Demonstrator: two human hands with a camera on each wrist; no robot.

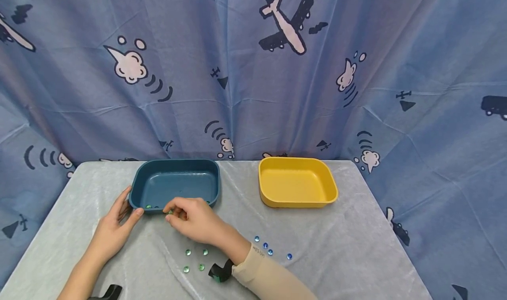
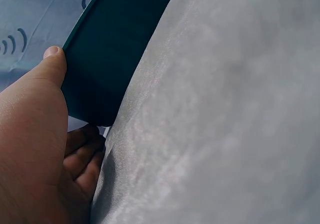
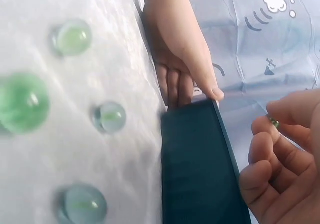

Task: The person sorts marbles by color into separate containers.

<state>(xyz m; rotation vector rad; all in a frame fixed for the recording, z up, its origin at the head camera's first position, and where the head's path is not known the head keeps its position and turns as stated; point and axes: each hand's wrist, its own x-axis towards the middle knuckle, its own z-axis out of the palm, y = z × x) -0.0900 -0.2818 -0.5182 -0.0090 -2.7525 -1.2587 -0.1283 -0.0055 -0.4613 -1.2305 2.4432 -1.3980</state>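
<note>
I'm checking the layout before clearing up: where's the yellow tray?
In the head view, the yellow tray stands near the table's far edge, right of the teal tray and beyond the blue marbles.

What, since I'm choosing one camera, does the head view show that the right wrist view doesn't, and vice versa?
Only head: a yellow rectangular plastic tray, four round blue glass beads, a beige sleeve, and green glass beads inside the teal rectangular plastic tray.
Only right wrist: the broad outer face of the teal tray's side wall.
Both: the left hand at that tray's corner, the right hand pinching a green bead, four loose green beads, pale grey cloth and blue curtain.
</note>
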